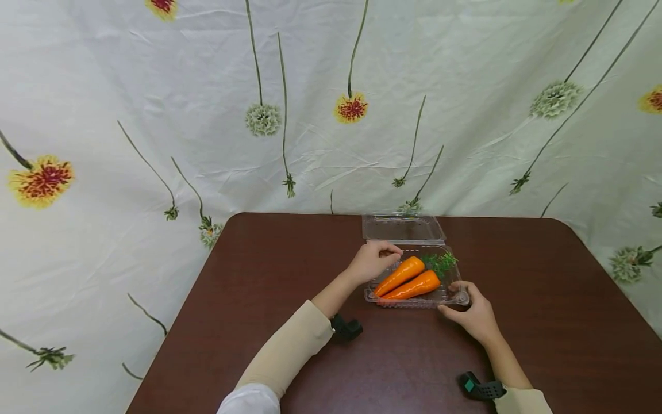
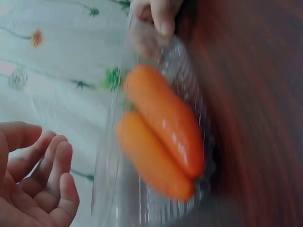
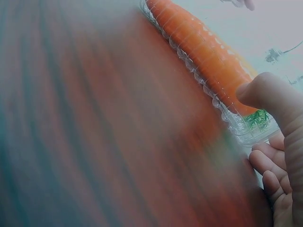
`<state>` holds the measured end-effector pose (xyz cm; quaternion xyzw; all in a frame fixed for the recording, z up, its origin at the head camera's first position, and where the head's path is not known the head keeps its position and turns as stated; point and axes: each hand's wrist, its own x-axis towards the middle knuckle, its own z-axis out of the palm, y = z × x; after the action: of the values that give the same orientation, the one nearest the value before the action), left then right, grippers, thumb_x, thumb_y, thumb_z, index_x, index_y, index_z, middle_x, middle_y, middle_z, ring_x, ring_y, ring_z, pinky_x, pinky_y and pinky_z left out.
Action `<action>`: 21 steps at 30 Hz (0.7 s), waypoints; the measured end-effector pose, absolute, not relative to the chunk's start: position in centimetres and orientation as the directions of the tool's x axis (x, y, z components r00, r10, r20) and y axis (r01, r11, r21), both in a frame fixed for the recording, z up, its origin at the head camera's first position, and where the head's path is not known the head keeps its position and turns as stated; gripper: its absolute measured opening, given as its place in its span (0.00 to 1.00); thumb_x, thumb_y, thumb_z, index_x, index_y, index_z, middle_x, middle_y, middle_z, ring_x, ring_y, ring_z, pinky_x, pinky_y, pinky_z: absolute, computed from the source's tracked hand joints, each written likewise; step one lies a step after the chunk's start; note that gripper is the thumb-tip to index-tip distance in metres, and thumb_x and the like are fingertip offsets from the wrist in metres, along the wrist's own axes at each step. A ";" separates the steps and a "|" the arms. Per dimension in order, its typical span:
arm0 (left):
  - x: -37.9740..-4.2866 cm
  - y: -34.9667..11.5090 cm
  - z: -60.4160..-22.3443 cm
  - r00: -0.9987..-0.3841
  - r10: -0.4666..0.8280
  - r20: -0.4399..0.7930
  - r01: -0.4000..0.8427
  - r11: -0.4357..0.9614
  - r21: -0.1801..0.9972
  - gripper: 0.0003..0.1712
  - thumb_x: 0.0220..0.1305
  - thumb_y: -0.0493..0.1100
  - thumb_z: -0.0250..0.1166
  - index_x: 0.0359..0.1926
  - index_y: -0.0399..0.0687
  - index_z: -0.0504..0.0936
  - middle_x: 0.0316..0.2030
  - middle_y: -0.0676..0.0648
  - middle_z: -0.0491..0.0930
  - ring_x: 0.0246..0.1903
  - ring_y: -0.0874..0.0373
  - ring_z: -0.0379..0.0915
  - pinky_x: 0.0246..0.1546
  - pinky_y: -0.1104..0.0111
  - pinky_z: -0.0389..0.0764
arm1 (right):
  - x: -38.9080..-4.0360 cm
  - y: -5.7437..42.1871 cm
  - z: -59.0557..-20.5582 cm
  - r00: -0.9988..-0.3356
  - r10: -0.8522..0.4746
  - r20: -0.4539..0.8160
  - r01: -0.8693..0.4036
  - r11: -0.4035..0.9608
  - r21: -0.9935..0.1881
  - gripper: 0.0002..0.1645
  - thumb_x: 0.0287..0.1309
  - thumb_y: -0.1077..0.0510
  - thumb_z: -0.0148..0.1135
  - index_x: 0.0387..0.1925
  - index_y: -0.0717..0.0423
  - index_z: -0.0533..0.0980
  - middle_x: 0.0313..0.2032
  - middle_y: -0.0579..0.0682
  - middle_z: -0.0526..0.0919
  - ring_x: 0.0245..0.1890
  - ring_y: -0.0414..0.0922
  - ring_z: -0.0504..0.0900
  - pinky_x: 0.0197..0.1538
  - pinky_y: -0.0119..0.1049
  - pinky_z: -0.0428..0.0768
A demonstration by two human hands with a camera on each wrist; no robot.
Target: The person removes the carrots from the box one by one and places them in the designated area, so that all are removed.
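Note:
A clear plastic clamshell box (image 1: 408, 302) lies on the table with its hinged lid (image 1: 403, 229) folded back toward the wall. Two orange carrots (image 1: 400, 275) rest side by side in the box, green leafy tops (image 1: 441, 263) pointing right. My right hand (image 1: 473, 316) holds the front right corner of the box, thumb at the front wall and fingers at the side. Above the left part of the box hovers my left hand (image 1: 374, 261), its fingers loosely bent; the left wrist view shows nothing between the fingers (image 2: 61, 165).
The dark brown table (image 1: 289, 264) extends around the box, its far edge close behind the lid. A white cloth (image 1: 207, 86) printed with flowers hangs behind and beside it. Black bands with devices sit on both wrists.

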<state>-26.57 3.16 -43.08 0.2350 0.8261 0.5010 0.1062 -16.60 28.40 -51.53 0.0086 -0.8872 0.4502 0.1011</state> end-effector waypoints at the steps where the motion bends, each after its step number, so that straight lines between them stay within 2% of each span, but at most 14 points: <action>1: -26.3 3.5 -43.1 -0.860 0.507 0.054 0.283 0.387 0.877 0.14 0.65 0.46 0.58 0.46 0.45 0.82 0.38 0.55 0.79 0.35 0.59 0.76 0.33 0.71 0.76 | -16.6 28.4 -51.5 -0.980 0.077 0.186 -0.105 0.593 -0.798 0.35 0.42 0.48 0.73 0.51 0.55 0.68 0.48 0.56 0.75 0.53 0.56 0.70 0.50 0.57 0.66; 5: -25.7 4.5 -43.2 -0.839 0.542 0.046 0.302 0.393 0.869 0.12 0.64 0.46 0.59 0.44 0.48 0.83 0.40 0.56 0.79 0.34 0.65 0.74 0.35 0.72 0.75 | -16.6 28.4 -51.5 -0.980 0.079 0.183 -0.102 0.591 -0.800 0.35 0.42 0.48 0.73 0.51 0.55 0.68 0.48 0.56 0.75 0.52 0.56 0.70 0.50 0.56 0.67; 10: -25.0 5.6 -43.2 -0.822 0.567 0.045 0.350 0.442 0.826 0.12 0.64 0.46 0.59 0.45 0.50 0.83 0.43 0.56 0.78 0.35 0.66 0.73 0.36 0.73 0.74 | -16.6 28.4 -51.4 -0.982 0.077 0.175 -0.096 0.592 -0.800 0.35 0.43 0.47 0.73 0.51 0.55 0.68 0.48 0.56 0.75 0.52 0.56 0.70 0.49 0.55 0.67; 16: -24.6 6.6 -43.6 -0.798 0.601 0.031 0.392 0.480 0.785 0.11 0.63 0.44 0.59 0.45 0.49 0.82 0.36 0.57 0.78 0.33 0.67 0.73 0.35 0.74 0.73 | -16.6 28.4 -51.5 -0.981 0.078 0.177 -0.097 0.593 -0.799 0.35 0.43 0.47 0.73 0.51 0.55 0.68 0.48 0.56 0.75 0.51 0.55 0.70 0.49 0.55 0.67; 21: -24.5 7.2 -44.1 -0.778 0.628 0.034 0.458 0.529 0.714 0.12 0.62 0.42 0.60 0.47 0.48 0.82 0.37 0.56 0.79 0.32 0.68 0.73 0.33 0.76 0.72 | -16.6 28.4 -51.6 -0.979 0.074 0.192 -0.110 0.602 -0.791 0.35 0.44 0.48 0.72 0.51 0.56 0.68 0.47 0.56 0.75 0.50 0.54 0.71 0.46 0.54 0.69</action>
<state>-24.46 7.19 -44.14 0.3132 0.8669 0.3707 0.1142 -16.64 28.44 -51.61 0.0100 -0.8890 0.4460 0.1031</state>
